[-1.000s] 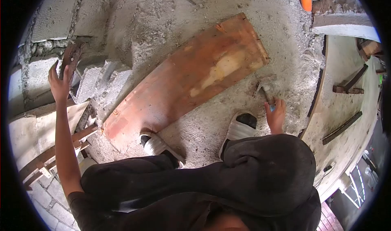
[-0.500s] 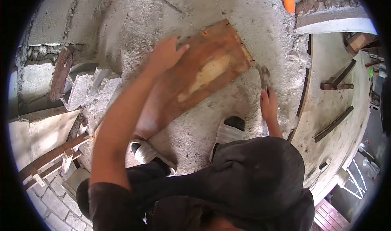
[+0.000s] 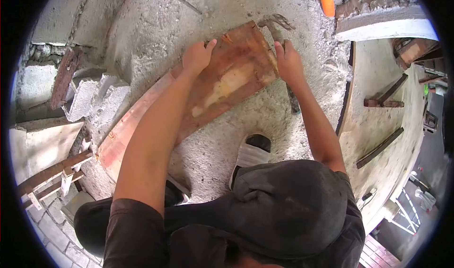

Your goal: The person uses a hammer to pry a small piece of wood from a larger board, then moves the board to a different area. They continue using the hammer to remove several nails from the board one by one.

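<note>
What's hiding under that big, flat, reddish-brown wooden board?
Rough, grey, gritty ground shows beside the big, flat, reddish-brown wooden board. Whatever is right underneath can't be seen, because the board covers it.

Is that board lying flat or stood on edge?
Flat: the board shows its broad, stained face upward, stretched along the rough floor.

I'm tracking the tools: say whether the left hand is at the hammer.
No, the hammer is at the right hand, and the left hand is at the wooden board's edge.
</note>
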`<state>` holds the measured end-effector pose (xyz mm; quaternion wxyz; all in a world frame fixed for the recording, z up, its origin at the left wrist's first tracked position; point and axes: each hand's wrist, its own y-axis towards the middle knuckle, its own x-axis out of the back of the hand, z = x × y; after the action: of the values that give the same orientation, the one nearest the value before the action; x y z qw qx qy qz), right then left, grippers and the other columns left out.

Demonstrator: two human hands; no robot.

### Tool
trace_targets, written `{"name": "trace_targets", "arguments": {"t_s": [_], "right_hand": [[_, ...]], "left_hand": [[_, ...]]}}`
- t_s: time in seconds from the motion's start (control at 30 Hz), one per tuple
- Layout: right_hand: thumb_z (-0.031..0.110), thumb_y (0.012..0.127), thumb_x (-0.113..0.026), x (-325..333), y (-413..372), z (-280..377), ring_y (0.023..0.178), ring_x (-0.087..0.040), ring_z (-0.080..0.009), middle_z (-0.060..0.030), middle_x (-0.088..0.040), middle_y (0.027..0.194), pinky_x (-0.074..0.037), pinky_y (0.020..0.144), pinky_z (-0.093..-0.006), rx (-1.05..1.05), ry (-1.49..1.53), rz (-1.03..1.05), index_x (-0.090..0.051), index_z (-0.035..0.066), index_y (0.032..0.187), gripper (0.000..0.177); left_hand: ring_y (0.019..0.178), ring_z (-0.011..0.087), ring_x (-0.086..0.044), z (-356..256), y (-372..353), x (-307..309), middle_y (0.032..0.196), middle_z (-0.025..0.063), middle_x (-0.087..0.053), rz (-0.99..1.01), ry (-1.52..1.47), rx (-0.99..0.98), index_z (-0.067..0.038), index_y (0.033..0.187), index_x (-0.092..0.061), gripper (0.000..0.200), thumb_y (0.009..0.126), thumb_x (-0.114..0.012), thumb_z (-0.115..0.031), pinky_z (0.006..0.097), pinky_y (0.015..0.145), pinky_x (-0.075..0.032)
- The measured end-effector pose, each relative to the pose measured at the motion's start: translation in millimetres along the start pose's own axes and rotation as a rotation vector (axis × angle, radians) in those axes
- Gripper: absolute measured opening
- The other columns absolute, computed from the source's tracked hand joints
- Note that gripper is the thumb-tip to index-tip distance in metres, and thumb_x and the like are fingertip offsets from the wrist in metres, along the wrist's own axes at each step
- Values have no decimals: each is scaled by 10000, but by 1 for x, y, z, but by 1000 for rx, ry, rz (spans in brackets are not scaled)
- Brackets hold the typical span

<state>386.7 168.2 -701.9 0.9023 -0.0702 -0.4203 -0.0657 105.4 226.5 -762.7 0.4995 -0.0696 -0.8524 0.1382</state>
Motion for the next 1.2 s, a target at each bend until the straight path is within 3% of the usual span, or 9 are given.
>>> {"name": "trace_targets", "arguments": {"t_s": [0.23,0.43,0.5,0.7,0.8,0.87,1.0,1.07,1.2], "right_hand": [[397,1038,-476,-1,2,16,858,-611,-523,-318,-635,866,-464,736,-572,114,-86,8,-515,-30,1015,429],[393,1041,-463,-1,9,27,846,-611,-526,-318,-633,861,-459,719,-591,140,-162,-4,-508,-19,1009,415],[400,1054,-439,-2,2,31,830,-613,-533,-325,-632,829,-458,695,-593,119,-120,-32,-504,-23,1024,429],[404,1047,-446,-16,3,15,836,-617,-528,-325,-636,841,-461,705,-589,56,-168,15,-502,-18,1015,427],[403,1041,-458,-12,-1,26,843,-617,-529,-335,-636,859,-462,713,-590,110,-61,-121,-504,-19,1019,424],[411,1024,-480,-23,1,8,881,-623,-520,-320,-647,892,-472,749,-589,34,-215,35,-527,-21,1042,434],[401,1025,-472,3,-16,32,873,-624,-519,-323,-649,899,-475,748,-589,-8,-196,23,-523,-22,1038,426],[394,1031,-451,17,-14,57,885,-620,-526,-327,-651,926,-479,756,-587,-3,-30,-155,-531,-22,1047,424],[365,1039,-447,-5,6,9,900,-613,-538,-346,-645,944,-478,761,-582,56,-215,32,-531,-34,1067,408]], "left_hand": [[989,409,-668,-8,-11,7,1021,228,-706,-37,31,8,-23,997,-693,676,981,-413,-639,501,877,-504],[1088,444,-628,-8,-12,11,1140,266,-671,18,-15,12,-3,1090,-679,715,982,-401,-653,522,931,-479],[977,410,-667,-7,-12,7,1001,230,-702,-74,13,1,-24,981,-695,629,990,-437,-597,506,868,-502],[975,415,-667,-2,-12,-4,1006,227,-704,-181,30,-53,-23,987,-700,625,995,-430,-587,514,872,-504],[1073,444,-633,-9,-13,17,1129,241,-680,39,-7,37,0,1091,-675,706,990,-392,-640,528,924,-478],[1071,439,-635,-7,-16,15,1131,242,-680,26,1,35,-1,1084,-679,706,989,-394,-640,529,924,-477],[1052,434,-644,-3,-13,7,1110,246,-685,-2,14,-14,-1,1080,-680,697,991,-399,-632,521,917,-481],[1034,439,-648,-8,-14,14,1094,249,-687,-4,3,2,0,1068,-684,690,992,-402,-625,518,910,-486],[992,451,-656,-3,-16,10,1051,248,-694,-74,-6,-21,-4,1035,-691,666,997,-411,-607,513,896,-499]]}}
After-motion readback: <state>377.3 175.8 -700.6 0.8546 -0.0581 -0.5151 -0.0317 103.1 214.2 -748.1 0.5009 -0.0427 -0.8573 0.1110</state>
